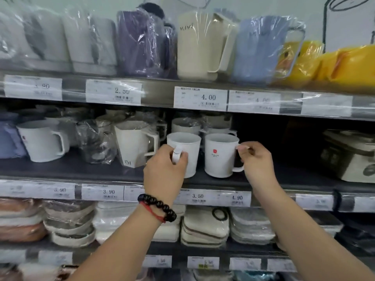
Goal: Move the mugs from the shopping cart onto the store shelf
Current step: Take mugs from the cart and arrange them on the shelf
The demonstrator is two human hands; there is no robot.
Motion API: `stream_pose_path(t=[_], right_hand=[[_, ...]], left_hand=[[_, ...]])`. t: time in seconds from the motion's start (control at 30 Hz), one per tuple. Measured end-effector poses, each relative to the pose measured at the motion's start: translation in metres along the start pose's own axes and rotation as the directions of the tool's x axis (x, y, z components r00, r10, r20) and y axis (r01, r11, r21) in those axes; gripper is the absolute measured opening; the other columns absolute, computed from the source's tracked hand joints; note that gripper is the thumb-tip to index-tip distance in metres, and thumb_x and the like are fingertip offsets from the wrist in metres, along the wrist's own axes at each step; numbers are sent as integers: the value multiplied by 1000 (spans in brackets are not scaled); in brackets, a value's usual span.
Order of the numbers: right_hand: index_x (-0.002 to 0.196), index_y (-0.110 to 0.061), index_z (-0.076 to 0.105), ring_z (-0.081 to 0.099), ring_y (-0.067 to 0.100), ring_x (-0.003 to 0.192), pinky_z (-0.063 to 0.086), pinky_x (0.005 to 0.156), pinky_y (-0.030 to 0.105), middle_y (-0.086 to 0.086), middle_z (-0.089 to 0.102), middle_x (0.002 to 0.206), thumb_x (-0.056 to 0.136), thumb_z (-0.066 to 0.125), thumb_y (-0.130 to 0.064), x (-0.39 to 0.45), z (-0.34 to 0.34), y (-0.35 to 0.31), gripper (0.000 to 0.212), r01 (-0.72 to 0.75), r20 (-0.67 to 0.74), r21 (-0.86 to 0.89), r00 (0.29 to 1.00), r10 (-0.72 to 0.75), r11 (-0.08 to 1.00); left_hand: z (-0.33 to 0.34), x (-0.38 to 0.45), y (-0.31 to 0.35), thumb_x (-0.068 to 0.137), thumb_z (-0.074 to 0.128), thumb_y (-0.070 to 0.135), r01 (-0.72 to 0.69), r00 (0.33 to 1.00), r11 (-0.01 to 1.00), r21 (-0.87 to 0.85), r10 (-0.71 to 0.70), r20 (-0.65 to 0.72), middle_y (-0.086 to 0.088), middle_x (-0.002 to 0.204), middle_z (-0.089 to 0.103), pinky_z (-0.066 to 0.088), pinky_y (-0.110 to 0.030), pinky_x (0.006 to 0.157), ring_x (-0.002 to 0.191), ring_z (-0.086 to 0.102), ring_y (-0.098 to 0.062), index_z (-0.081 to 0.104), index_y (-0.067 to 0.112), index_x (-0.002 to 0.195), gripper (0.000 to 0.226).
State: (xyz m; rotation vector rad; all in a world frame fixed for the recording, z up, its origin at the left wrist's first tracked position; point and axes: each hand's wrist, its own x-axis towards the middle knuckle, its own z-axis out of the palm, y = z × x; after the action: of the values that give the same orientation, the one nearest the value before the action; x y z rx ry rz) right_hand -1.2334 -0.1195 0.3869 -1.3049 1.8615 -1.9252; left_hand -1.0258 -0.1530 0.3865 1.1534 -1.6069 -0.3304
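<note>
You are reaching both hands into the middle shelf [85, 169], each one holding a white mug. Your left hand [165, 171] is curling its fingers through the handle of the left white mug [187, 147], which is standing upright with its base hidden behind your hand, so you cannot tell whether it is resting on the shelf board. Your right hand [257, 161] is pinching the top of the handle of the logo mug [220, 155], which is sitting upright just back from the shelf's front edge, near the left mug but apart from it. More white cups are standing right behind both mugs, and a wrapped white pitcher [135, 141] is standing just to the left of your left hand. To the right of the logo mug the shelf is lying dark and open as far as a boxed item [353, 157]. The price-tag rail [213, 196] is running just under your wrists, and the upper shelf's rail [199, 98] is hanging above the mug rims.
</note>
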Motion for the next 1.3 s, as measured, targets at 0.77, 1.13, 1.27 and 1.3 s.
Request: stream_pose_path(t=[0.77,1.13,1.27,1.3], right_hand=[[79,-23,59,58,21,75,47,70,38,1,62,74,95,58,-19,52,-18,19,16,10,248,-87,969,12,996],[79,-19,57,55,17,72,44,62,31,3,60,74,97,53,-13,56,-13,15,19,22,306,-72,952,1,997],[80,-20,59,56,17,75,45,67,33,1,61,75,97,52,-13,56,-10,15,20,42,318,-80,948,-15,996],[80,-20,59,57,17,77,46,69,35,0,62,76,97,52,-13,57,-10,16,20,44,319,-85,948,-15,995]], left_hand=[[20,9,22,74,74,24,-114,985,993,-18,116,126,-7,151,21,19,-29,112,139,20,-20,6,28,152,104],[32,22,13,61,82,47,-19,1000,977,211,14,27,-7,136,32,29,-46,103,127,35,-30,9,34,149,115],[38,30,7,61,84,48,-44,999,977,209,40,23,-11,135,31,31,-41,103,122,35,-32,9,31,151,118],[39,31,6,61,84,47,-55,998,981,187,51,26,-11,134,31,31,-39,104,122,34,-31,9,30,151,118]])
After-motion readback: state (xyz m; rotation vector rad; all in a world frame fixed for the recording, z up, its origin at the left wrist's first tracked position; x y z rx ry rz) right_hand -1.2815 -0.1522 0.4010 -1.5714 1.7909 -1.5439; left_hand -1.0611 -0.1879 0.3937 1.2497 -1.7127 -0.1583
